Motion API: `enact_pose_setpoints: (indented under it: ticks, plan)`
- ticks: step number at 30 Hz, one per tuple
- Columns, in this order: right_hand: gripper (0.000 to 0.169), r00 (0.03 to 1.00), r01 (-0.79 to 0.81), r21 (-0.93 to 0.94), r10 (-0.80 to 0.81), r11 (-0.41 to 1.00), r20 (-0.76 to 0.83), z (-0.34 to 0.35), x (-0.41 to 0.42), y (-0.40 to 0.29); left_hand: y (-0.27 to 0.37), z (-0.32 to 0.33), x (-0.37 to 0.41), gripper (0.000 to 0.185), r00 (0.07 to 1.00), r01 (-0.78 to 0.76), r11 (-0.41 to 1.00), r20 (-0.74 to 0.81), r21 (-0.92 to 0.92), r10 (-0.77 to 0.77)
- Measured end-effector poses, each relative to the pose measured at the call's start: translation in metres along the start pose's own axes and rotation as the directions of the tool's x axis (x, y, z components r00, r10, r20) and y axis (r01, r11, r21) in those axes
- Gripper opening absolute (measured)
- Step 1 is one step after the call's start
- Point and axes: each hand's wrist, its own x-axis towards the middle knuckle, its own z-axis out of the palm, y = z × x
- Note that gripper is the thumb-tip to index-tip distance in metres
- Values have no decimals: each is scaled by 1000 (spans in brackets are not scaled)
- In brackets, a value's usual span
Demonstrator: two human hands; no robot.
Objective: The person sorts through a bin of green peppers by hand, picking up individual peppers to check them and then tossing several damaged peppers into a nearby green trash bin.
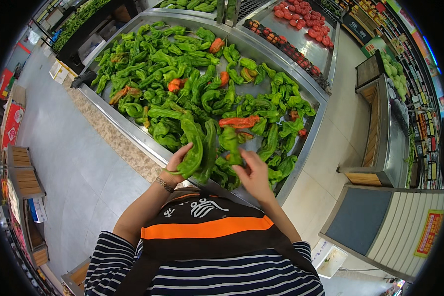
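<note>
My left hand (177,164) grips long green peppers (192,146) near the front edge of a metal display bin (125,138). A darker green pepper (208,153) hangs right beside them; whether the same hand holds it is hard to tell. Between the thumb and fingers of my right hand (253,172) is a slightly blurred green pepper (229,142), above the bin. Many wrinkled green peppers (166,63) lie spread in the bin. Among them are a red pepper (238,122) just beyond my right hand and orange-red ones (175,85) farther back.
Raised metal rims enclose the bin. Behind it to the right, a metal display (296,40) holds tomatoes (301,16) and a black mesh divider (285,51). A wood-sided stand (370,140) is at the right. A white foam box (60,71) sits on the floor at left.
</note>
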Motion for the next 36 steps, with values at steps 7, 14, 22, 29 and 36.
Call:
enact_pose_setpoints:
  ticks: [7,14,22,29,36]
  plan:
    - [46,968,239,-93,-229,967,100,33,30,-43,-8,-6,-7,39,994,-80,980,89,180,65]
    - [40,926,250,-113,-204,962,319,31,31,-31,-18,-21,-12,61,989,-135,971,90,196,119]
    - [22,879,-346,-1,324,938,-348,-6,21,110,-19,-1,-14,79,972,-195,963,170,187,164]
    - [59,612,-757,-510,719,409,-331,-28,1,234,-12,21,-23,84,967,-203,950,203,239,155]
    - [63,516,-766,324,831,556,-206,-77,-31,243,-6,-12,-37,82,957,-287,921,106,264,268]
